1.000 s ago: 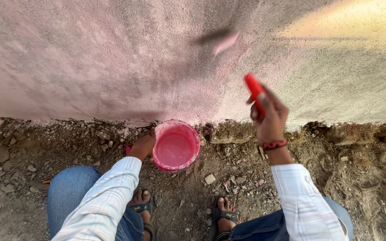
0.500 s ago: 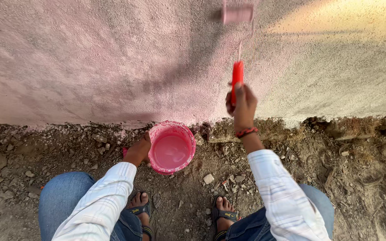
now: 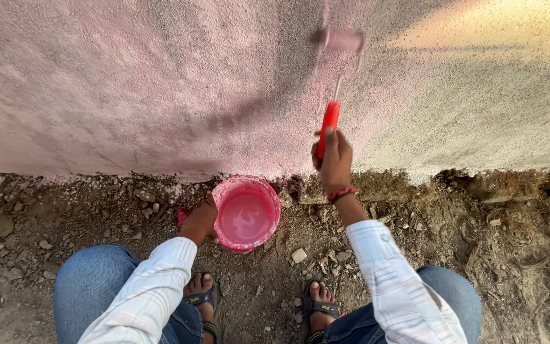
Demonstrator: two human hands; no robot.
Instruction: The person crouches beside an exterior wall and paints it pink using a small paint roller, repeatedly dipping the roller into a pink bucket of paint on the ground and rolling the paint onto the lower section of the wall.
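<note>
Red-handled paint roller (image 3: 335,83) gripped tight in right hand (image 3: 334,159); left hand (image 3: 200,220) closed on pink paint bucket (image 3: 247,213) rim, wall (image 3: 128,83) ahead.

Left hand (image 3: 200,220): arm extended downward and forward, sleeve to the wrist, fingers closed in a grip. Right hand (image 3: 334,159): arm extended forward and raised higher than the left, forearm nearly straight, fingers wrapped in a closed fist, thumb (image 3: 330,135) on top; a red band sits at the wrist. Both knees are bent, feet apart.
</note>
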